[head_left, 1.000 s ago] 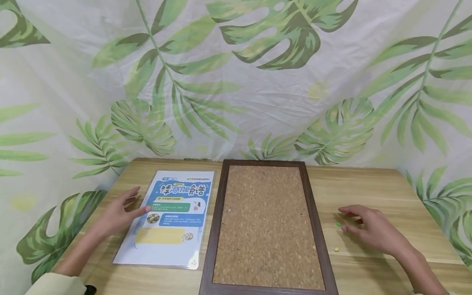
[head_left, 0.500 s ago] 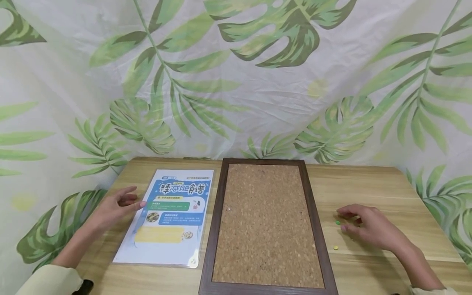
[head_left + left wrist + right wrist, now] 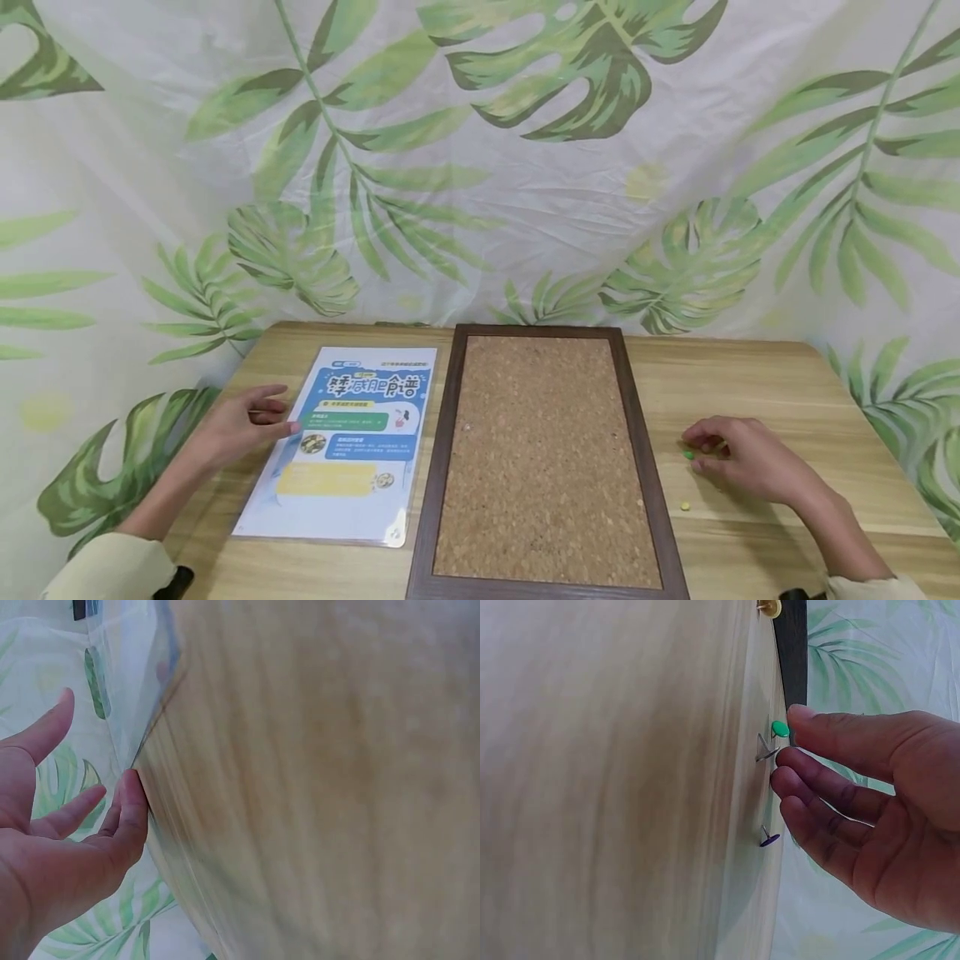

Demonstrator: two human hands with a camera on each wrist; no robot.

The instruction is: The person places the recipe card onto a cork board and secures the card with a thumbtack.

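Cork (image 3: 543, 458) in dk frame (image 3: 437, 467); R grip (image 3: 750, 462) nr tack (image 3: 780, 729) (green one).

The poster (image 3: 330, 467) bears fine print (image 3: 369, 448) too small to read.

rough cork board (image 3: 547, 462), glossy laminated sheet (image 3: 330, 521), smooth wood-grain table (image 3: 720, 375)

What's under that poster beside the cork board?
The poster lies on the wood-grain tabletop, which shows along its edges; anything directly beneath is covered and cannot be seen.
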